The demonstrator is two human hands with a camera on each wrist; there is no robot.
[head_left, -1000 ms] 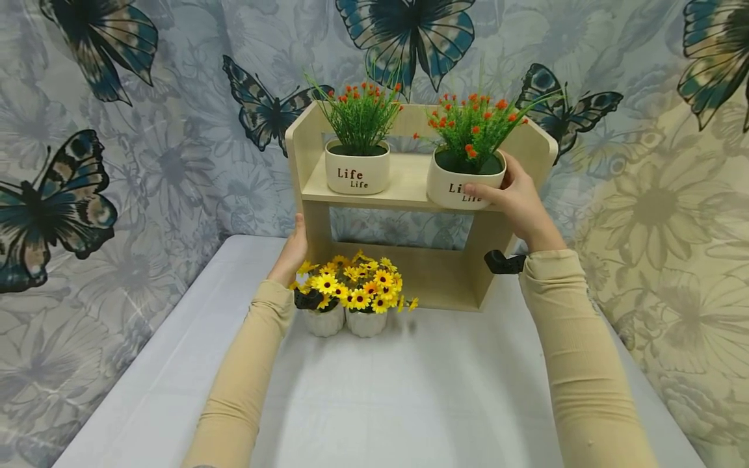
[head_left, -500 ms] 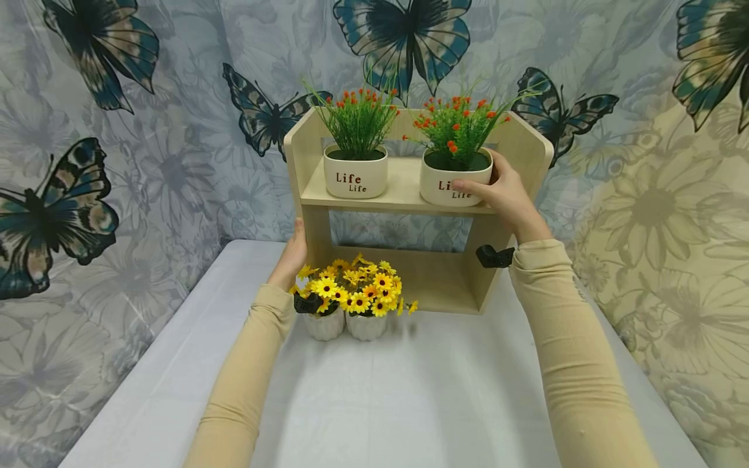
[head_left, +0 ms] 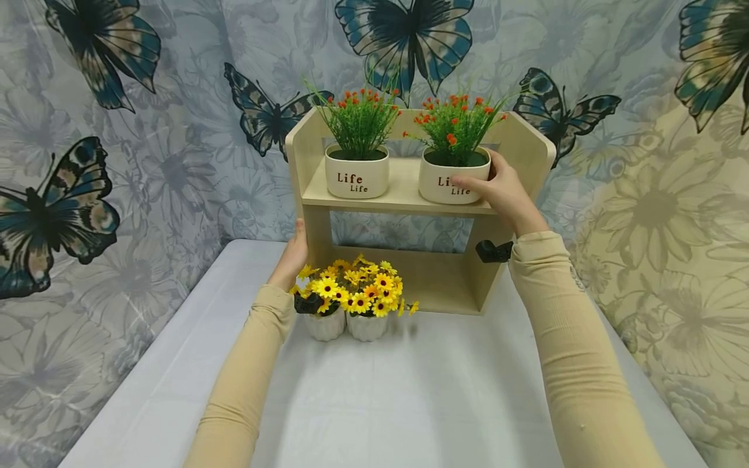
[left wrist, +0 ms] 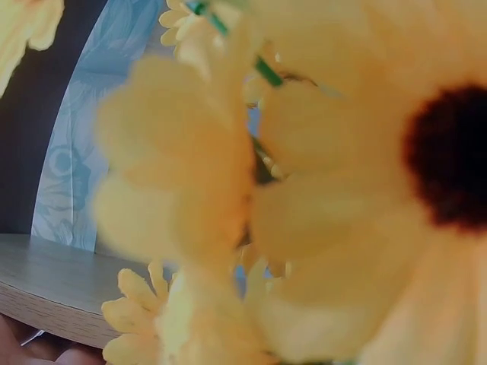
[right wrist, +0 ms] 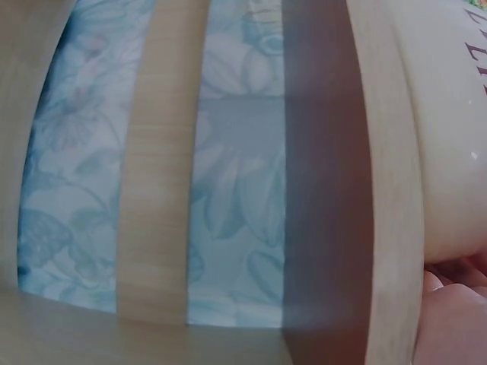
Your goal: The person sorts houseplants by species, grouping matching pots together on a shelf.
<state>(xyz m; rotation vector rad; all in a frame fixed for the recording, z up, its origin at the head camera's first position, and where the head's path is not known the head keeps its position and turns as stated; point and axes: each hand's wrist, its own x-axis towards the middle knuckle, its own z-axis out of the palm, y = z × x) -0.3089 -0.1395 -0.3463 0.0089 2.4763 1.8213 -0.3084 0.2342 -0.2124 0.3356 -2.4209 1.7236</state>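
Note:
In the head view my right hand [head_left: 508, 195] grips a white oval flowerpot [head_left: 439, 188] marked "Life", with red flowers and grassy leaves. The thumb lies across its front; the fingers reach round its right side, mostly hidden. It stands on the top board of a small wooden shelf [head_left: 404, 207], right of a matching flowerpot [head_left: 357, 179]. My left hand [head_left: 291, 257] rests against the outside of the shelf's left panel, thumb pointing up, other fingers largely hidden. In the right wrist view the held flowerpot [right wrist: 449, 152] sits beside the board's front edge.
Two small white pots [head_left: 367, 327] of yellow daisies [head_left: 363, 286] stand at the shelf's lower left front, close to my left wrist. Yellow petals [left wrist: 327, 213] fill much of the left wrist view. A white-covered table [head_left: 409, 403] extends forward; butterfly-patterned cloth [head_left: 146, 195] hangs behind.
My right hand has shifted the flowerpot left and back onto the top board, mostly during the first half second. My left hand stays against the shelf's left panel.

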